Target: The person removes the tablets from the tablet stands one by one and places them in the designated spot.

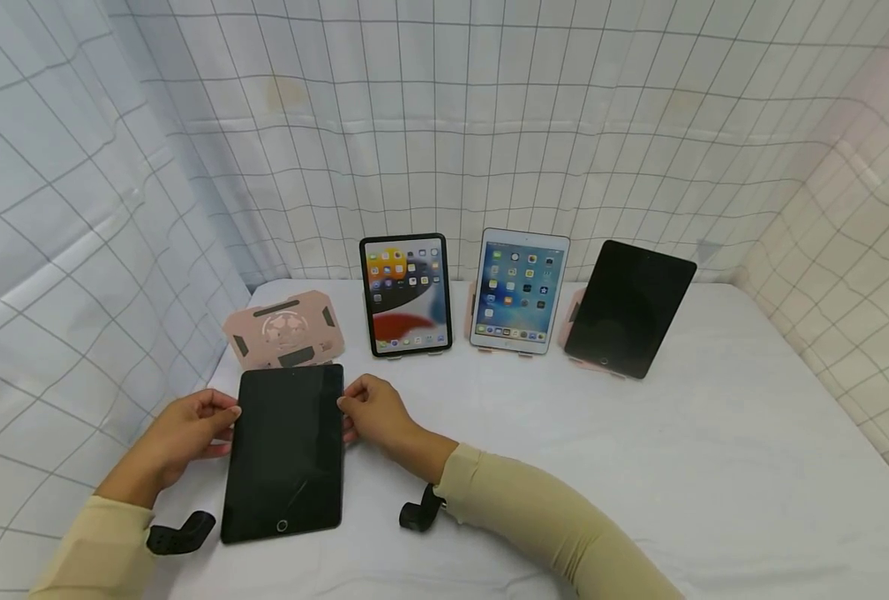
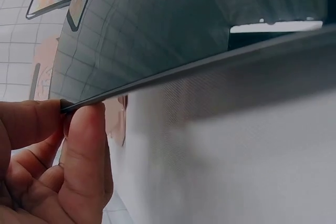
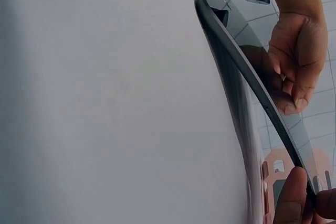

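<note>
Black glass-fronted tablet (image 1: 285, 450), screen dark, far end tipped off the white table (image 1: 639, 467): my left hand (image 1: 182, 433) and right hand (image 1: 377, 415) pinch its side edges, before an empty pink stand (image 1: 282, 329).

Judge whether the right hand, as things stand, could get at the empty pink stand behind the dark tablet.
Probably yes: the pink stand sits just beyond the right hand, nothing between them, though that hand now grips the dark tablet.
</note>
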Available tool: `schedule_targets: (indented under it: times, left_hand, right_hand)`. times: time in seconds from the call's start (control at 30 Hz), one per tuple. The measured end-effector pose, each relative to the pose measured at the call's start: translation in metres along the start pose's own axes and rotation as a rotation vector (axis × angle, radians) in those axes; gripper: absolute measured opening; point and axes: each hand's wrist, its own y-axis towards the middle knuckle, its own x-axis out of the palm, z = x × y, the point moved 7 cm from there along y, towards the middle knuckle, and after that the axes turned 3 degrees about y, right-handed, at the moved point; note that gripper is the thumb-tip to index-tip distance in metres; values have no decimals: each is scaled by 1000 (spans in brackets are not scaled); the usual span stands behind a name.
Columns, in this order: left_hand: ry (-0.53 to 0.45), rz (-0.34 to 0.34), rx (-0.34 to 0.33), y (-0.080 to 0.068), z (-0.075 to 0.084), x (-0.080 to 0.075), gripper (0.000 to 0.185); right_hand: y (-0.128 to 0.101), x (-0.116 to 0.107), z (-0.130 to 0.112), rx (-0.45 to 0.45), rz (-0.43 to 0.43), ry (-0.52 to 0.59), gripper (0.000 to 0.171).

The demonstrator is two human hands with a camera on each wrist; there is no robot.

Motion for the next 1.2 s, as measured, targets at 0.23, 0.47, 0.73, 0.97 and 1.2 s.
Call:
schedule_targets:
  times: [0.23, 0.47, 0.73, 0.97, 1.2]
  left_hand:
    - [-4, -53, -40, 4, -8, 2, 22]
    - [10, -90, -58, 6, -13, 5, 22]
    - [16, -102, -74, 8, -15, 7, 20]
    - [17, -97, -69, 9, -15, 8, 18]
    - [41, -105, -85, 9, -18, 7, 19]
  right_hand:
    - [-3, 2, 3, 29, -3, -25, 4]
    - [-3, 1, 8, 59, 11, -58, 6]
    - [-1, 2, 8, 58, 34, -103, 11]
    - [-4, 3, 5, 50, 75, -177, 14]
    - [-4, 4, 5, 69, 69, -249, 15]
